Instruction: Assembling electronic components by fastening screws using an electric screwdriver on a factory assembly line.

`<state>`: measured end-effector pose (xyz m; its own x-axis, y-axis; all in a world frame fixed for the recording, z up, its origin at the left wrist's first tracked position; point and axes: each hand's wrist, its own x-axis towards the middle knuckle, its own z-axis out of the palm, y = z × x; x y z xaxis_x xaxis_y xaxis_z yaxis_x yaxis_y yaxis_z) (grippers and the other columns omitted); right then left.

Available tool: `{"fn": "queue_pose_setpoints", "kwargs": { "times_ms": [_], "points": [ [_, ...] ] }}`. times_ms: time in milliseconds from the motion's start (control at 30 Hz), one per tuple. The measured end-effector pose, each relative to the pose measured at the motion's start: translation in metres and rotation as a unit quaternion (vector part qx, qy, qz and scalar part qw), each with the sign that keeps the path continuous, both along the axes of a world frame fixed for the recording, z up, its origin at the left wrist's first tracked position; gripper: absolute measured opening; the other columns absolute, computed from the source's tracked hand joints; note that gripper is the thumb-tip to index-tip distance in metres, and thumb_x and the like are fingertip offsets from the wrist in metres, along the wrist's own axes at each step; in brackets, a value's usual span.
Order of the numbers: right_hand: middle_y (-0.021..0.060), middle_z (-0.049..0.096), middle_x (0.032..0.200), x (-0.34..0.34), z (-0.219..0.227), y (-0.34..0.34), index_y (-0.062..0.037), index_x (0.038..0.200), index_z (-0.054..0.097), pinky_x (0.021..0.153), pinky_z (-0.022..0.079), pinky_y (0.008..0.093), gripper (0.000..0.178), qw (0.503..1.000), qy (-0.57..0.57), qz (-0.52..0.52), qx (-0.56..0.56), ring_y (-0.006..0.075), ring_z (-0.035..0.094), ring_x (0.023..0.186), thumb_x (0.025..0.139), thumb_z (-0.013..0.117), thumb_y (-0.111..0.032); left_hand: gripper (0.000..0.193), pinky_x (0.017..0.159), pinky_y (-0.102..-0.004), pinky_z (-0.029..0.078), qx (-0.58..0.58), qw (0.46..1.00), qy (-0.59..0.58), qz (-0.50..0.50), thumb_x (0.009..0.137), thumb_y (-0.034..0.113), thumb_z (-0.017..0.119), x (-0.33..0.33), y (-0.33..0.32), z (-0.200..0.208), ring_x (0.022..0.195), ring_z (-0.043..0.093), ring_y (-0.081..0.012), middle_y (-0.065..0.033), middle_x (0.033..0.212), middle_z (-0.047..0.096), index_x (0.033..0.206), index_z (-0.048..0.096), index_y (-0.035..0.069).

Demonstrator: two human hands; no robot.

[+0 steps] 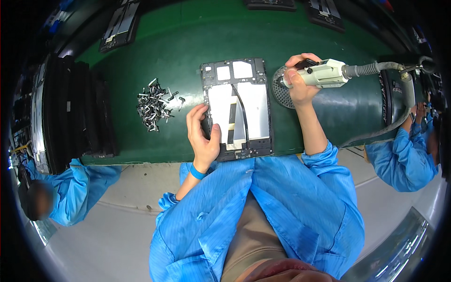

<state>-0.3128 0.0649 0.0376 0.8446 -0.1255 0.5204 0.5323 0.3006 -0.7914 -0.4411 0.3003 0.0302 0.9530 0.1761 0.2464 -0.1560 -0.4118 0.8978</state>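
Observation:
An open tablet housing [258, 110], a black frame with silvery panels and a dark ribbon cable down its middle, lies on the green bench in front of me. My left hand [203, 143] grips its lower left edge, thumb on top and fingers along the side. In my right hand [302, 87] is a white electric screwdriver [331, 74], held nearly level with its cord running off to the right. Its tip is hidden by my fingers, above a round dotted metal dish [280, 96] just right of the tablet.
A heap of small black and silver parts [154, 105] lies left of the tablet. Dark tablet housings stand stacked [70, 108] at the far left. More housings [120, 26] lie along the back. The screwdriver's hose [408, 91] loops at the right. Blue-clothed people sit on both sides.

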Motion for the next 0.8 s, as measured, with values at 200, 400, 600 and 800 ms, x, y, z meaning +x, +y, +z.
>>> {"fn": "queue_pose_setpoints", "kwargs": {
  "times_ms": [200, 400, 600, 800],
  "points": [
    [0.0152, 0.06, 0.089, 0.002, 0.001, 0.0, -0.0022, 0.117, 0.043, 0.053, 0.043, 0.0216, 0.043, 1.0, -0.002, -0.011, -0.014, 0.0092, 0.051, 0.061, 0.076, 0.058, 0.002, 0.039, 0.087, -0.0359, 0.042, 0.001, 1.0, 0.013, 0.005, 0.074, 0.003, 0.058, -0.001, 0.002, 0.001, 0.105, 0.05, -0.0301, -0.0174, 0.118, 0.049, 0.112, 0.053, -0.001],
    [0.0153, 0.059, 0.087, 0.006, -0.001, -0.005, -0.0029, 0.116, 0.044, 0.052, 0.043, 0.0214, 0.043, 0.999, -0.015, 0.048, -0.01, 0.0098, 0.051, 0.061, 0.076, 0.058, 0.004, 0.037, 0.09, -0.0367, 0.042, -0.002, 1.0, 0.026, 0.011, 0.074, 0.004, 0.059, -0.001, 0.003, 0.001, 0.105, 0.051, -0.0309, -0.0177, 0.117, 0.049, 0.11, 0.054, 0.0],
    [0.0161, 0.059, 0.086, 0.002, 0.006, 0.007, -0.0027, 0.115, 0.044, 0.051, 0.043, 0.021, 0.043, 0.999, 0.025, -0.007, -0.031, 0.0094, 0.05, 0.061, 0.075, 0.057, 0.006, 0.036, 0.089, -0.0362, 0.043, 0.0, 1.0, 0.025, 0.008, 0.074, 0.004, 0.06, -0.001, 0.002, 0.002, 0.104, 0.052, -0.0309, -0.0179, 0.117, 0.049, 0.109, 0.055, 0.0],
    [0.0161, 0.059, 0.087, 0.012, 0.0, -0.008, -0.0014, 0.114, 0.045, 0.052, 0.043, 0.0219, 0.042, 0.991, -0.008, 0.13, 0.002, 0.01, 0.049, 0.06, 0.075, 0.058, 0.005, 0.035, 0.089, -0.0363, 0.043, -0.005, 1.0, 0.023, 0.006, 0.074, 0.004, 0.06, -0.001, 0.003, 0.001, 0.104, 0.052, -0.0308, -0.0182, 0.117, 0.049, 0.109, 0.055, 0.0]
  ]
}}
